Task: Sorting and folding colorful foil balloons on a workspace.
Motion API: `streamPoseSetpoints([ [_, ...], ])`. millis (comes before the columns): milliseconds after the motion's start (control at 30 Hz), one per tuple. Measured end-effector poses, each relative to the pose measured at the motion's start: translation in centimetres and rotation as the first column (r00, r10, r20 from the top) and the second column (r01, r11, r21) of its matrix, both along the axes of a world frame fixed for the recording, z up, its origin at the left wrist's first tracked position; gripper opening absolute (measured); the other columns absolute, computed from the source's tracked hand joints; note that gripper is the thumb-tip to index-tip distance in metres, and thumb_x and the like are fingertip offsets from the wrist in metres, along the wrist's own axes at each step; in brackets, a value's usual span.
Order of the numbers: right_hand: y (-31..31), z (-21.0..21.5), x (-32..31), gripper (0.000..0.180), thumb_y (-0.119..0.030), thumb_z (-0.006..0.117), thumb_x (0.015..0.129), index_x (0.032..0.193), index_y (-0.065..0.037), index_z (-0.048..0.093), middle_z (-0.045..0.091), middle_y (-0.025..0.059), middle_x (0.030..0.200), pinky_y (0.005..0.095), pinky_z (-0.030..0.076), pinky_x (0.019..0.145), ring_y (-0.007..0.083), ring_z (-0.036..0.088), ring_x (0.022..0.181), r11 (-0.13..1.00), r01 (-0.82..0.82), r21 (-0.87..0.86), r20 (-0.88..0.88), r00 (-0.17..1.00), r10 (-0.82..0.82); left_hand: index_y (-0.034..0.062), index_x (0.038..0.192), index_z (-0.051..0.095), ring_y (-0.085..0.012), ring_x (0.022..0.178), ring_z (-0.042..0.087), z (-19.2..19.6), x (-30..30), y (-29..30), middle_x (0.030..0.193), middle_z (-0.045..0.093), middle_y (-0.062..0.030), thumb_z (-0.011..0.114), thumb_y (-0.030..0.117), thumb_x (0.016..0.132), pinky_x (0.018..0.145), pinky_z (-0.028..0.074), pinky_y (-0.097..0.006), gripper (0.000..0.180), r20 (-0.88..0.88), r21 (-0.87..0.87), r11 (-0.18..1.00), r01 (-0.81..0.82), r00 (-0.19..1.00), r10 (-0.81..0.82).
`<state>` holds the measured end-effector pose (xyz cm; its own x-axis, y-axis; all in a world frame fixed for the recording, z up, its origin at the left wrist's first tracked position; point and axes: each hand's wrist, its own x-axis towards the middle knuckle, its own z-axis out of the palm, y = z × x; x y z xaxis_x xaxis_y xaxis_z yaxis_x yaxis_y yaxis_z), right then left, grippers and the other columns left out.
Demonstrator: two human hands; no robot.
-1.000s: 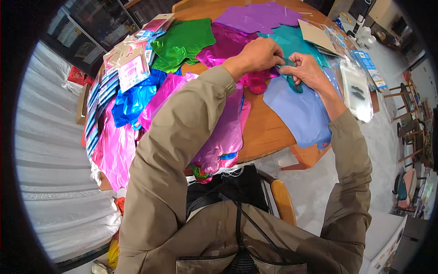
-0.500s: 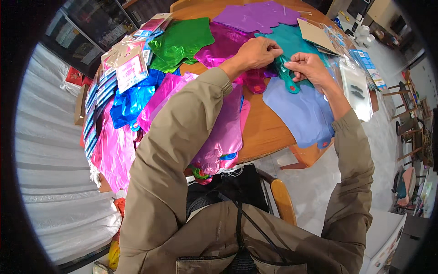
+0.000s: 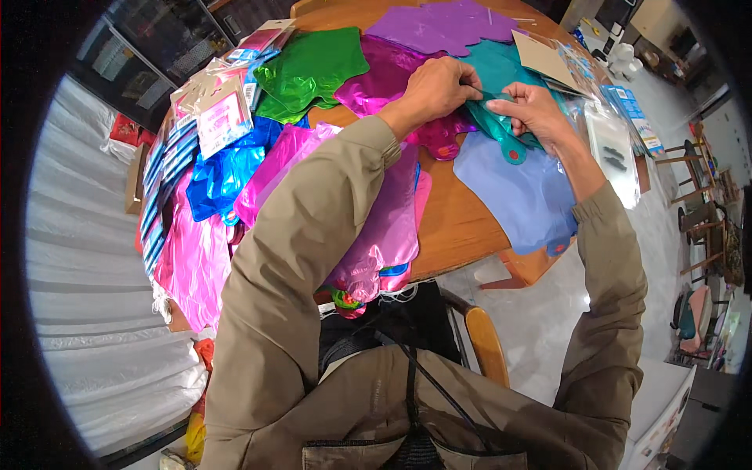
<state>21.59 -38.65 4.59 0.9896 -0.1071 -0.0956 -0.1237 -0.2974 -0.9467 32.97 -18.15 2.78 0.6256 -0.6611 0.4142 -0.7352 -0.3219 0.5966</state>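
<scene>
My left hand [image 3: 435,88] and my right hand [image 3: 533,111] both pinch a flat teal foil balloon [image 3: 501,129] over a round wooden table [image 3: 458,223]. The balloon's neck with a round tab points down toward me. Under it lie a magenta foil balloon [image 3: 376,82] and a pale blue foil balloon [image 3: 521,196]. A purple one [image 3: 442,27] lies further back.
Green [image 3: 305,70], blue [image 3: 223,172] and pink [image 3: 192,266] foil balloons cover the table's left side, with packaged balloon cards [image 3: 215,117] along the left edge. Clear packets [image 3: 615,149] lie at the right. A wooden chair [image 3: 486,341] stands below the table, other chairs [image 3: 701,227] at far right.
Both hands stay on the teal balloon. It has been drawn a little further out, its neck now hanging lower between my hands.
</scene>
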Motion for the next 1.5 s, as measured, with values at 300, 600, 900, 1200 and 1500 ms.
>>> streamPoseSetpoints([
  [300, -0.9, -0.4, 0.9, 0.03, -0.019, 0.082, 0.091, 0.114, -0.002, 0.072, 0.067, -0.0015, 0.083, 0.0168, 0.044, 0.055, 0.0036, 0.056, 0.065, 1.0, 0.02, -0.011, 0.022, 1.0, -0.02, 0.0094, 0.099, 0.075, -0.0271, 0.083, 0.067, -0.1, -1.6, -0.4, 0.09, 0.071, -0.0054, 0.078, 0.018, 0.085, 0.071, 0.053, -0.039, 0.017, 0.45, -0.03, 0.989, -0.142, 0.882, 0.141],
  [600, -2.7, -0.6, 1.9, 0.026, -0.017, 0.08, 0.092, 0.112, -0.003, 0.074, 0.07, -0.0013, 0.088, 0.0165, 0.045, 0.062, 0.0037, 0.058, 0.071, 0.996, 0.073, 0.056, 0.06, 0.995, -0.077, 0.0126, 0.119, 0.068, -0.0325, 0.102, 0.067, -1.2, -0.8, -1.0, 0.112, 0.067, -0.0095, 0.075, 0.019, 0.088, 0.08, 0.055, -0.041, 0.032, 0.49, 0.291, 0.949, 0.123, 0.833, -0.258],
  [900, -5.4, 5.0, 3.5, 0.033, -0.019, 0.084, 0.09, 0.119, -0.003, 0.076, 0.074, 0.0003, 0.093, 0.0193, 0.05, 0.067, 0.0072, 0.064, 0.075, 0.859, 0.407, -0.31, 0.439, 0.863, -0.251, 0.0233, 0.146, 0.061, -0.0429, 0.135, 0.056, -3.7, 1.6, -1.4, 0.154, 0.056, -0.012, 0.072, 0.034, 0.093, 0.113, 0.046, -0.05, 0.055, 0.258, 0.262, 0.95, 0.17, 0.936, -0.238],
  [1200, -17.7, 14.8, 3.5, 0.046, -0.029, 0.089, 0.087, 0.116, 0.004, 0.076, 0.075, 0.0112, 0.105, 0.0275, 0.056, 0.076, 0.0154, 0.069, 0.089, 0.622, 0.721, 0.307, 0.547, 0.401, -0.735, 0.0339, 0.154, 0.053, -0.0454, 0.149, 0.042, -1.5, 0.5, -2.9, 0.163, 0.046, -0.0148, 0.073, 0.034, 0.096, 0.125, 0.035, -0.056, 0.061, 0.213, 0.529, 0.84, 0.122, 0.939, -0.271],
  [1500, -0.8, 10.8, -1.0, 0.025, -0.023, 0.085, 0.086, 0.107, -0.009, 0.08, 0.075, 0.0006, 0.098, 0.0265, 0.049, 0.078, 0.012, 0.063, 0.085, 0.697, 0.638, -0.328, 0.735, 0.636, -0.236, 0.0047, 0.147, 0.057, -0.0347, 0.133, 0.061, 0.2, -0.3, 0.4, 0.15, 0.059, -0.0165, 0.074, 0.039, 0.098, 0.112, 0.05, -0.046, 0.062, -0.372, -0.145, 0.977, 0.158, 0.906, -0.202],
])
